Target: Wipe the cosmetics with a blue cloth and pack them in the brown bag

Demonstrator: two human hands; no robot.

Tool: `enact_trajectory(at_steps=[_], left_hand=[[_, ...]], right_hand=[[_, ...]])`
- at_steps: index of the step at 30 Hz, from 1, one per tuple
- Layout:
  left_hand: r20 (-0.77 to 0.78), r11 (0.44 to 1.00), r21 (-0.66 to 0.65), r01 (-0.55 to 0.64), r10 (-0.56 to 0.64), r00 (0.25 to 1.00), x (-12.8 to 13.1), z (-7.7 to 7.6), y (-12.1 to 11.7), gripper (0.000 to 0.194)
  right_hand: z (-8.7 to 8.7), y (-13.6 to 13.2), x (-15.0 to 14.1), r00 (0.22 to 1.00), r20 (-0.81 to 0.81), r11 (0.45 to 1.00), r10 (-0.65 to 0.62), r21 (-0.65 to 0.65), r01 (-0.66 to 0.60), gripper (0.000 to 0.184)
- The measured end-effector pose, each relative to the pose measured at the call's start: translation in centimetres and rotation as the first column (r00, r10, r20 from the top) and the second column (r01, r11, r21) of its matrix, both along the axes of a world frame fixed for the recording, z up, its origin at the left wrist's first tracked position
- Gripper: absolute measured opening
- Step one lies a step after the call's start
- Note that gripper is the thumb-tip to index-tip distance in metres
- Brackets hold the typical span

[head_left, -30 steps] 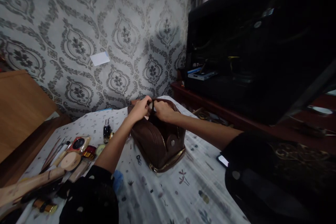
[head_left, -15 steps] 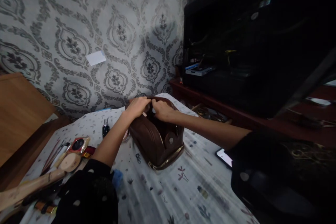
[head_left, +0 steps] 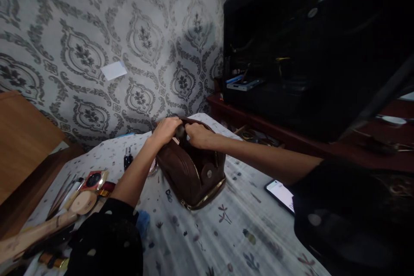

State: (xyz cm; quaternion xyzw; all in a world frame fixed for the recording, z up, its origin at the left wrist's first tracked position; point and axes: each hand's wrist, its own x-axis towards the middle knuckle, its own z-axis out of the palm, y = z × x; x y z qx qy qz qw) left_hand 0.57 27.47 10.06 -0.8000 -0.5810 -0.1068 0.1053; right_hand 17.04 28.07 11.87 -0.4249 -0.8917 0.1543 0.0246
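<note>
A brown leather bag (head_left: 181, 168) with gold zippers lies on the patterned cloth, its mouth unzipped and gaping. My left hand (head_left: 166, 130) is closed over the bag's left rim near the far end, fingertips curled inward. Inside the mouth, close to the opposite rim, my right hand (head_left: 198, 135) has its fingers curled together. Something small and pale shows by its fingertips, too dark to name. A round magnetic snap (head_left: 209, 174) is visible on a flap at the near end of the opening. Shadow hides the bag's inside.
Makeup lies to the left: a compact (head_left: 94, 180), a beige round powder puff (head_left: 83, 202), tubes and a gold-capped item. A dark bottle (head_left: 128, 158) stands beside the left forearm. A phone (head_left: 280, 194) lies at right, near a reddish cabinet (head_left: 236, 114) with a large black screen.
The view has shifted slightly. My right hand has moved a little back from my left, widening the space between them. The left hand keeps its hold on the bag's rim.
</note>
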Motion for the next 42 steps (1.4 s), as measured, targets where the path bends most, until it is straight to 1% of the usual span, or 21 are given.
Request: enact_trajectory(at_steps=[4,10,13,17,21,23,26,30,34,38,42], left_hand=[[0.08,0.999,0.032,0.003,-0.006,0.997,-0.6,-0.5,0.2,0.032],[0.159,0.996,0.081,0.041,-0.054,0.986,-1.3,-1.4,1.2,0.026],[0.203,0.995,0.093,0.031,-0.049,0.978,-1.4,-1.6,1.7,0.026],[0.208,0.996,0.084,0.014,-0.031,0.978,-1.3,-1.9,1.6,0.024],[0.159,0.995,0.094,-0.028,0.013,0.987,-0.9,-2.2,0.5,0.032],[0.116,0.994,0.087,-0.073,0.063,0.991,-0.5,-2.1,0.1,0.033],[0.052,0.986,0.056,-0.159,0.156,0.986,0.4,-1.7,-0.1,0.025],[0.026,0.966,0.022,-0.258,0.258,0.966,1.3,-1.2,0.3,0.023],[0.037,0.957,-0.008,-0.289,0.289,0.956,1.3,-1.1,0.7,0.023],[0.066,0.959,-0.047,-0.28,0.283,0.957,0.4,-0.9,1.2,0.027],[0.104,0.959,-0.085,-0.271,0.279,0.955,-0.2,-0.5,1.7,0.032]], right_hand=[[0.0,-0.1,0.0,1.0,-0.016,1.0,-0.006,0.003,0.006,0.047],[-0.3,0.4,-0.2,1.0,-0.028,1.0,-0.014,0.022,0.014,0.044],[-0.5,0.7,-0.4,1.0,-0.03,0.999,-0.007,0.036,0.008,0.044],[-0.6,0.7,-0.5,0.999,-0.032,0.999,-0.002,0.051,0.003,0.04],[-0.5,0.4,-0.5,0.999,-0.037,0.998,0.001,0.061,0.001,0.042],[-0.4,0.3,-0.5,0.999,-0.038,0.998,-0.002,0.058,0.004,0.043],[-0.6,0.4,-0.5,0.999,-0.039,0.999,-0.007,0.048,0.009,0.042],[-1.0,0.5,-0.5,0.999,-0.043,1.0,-0.001,0.03,0.003,0.041],[-1.1,0.4,-0.6,0.999,-0.037,1.0,0.005,0.018,-0.004,0.041],[-1.2,0.4,-0.7,0.998,-0.045,0.999,0.034,0.039,-0.033,0.041],[-1.4,0.5,-0.9,0.997,-0.057,0.995,0.059,0.087,-0.054,0.049]])
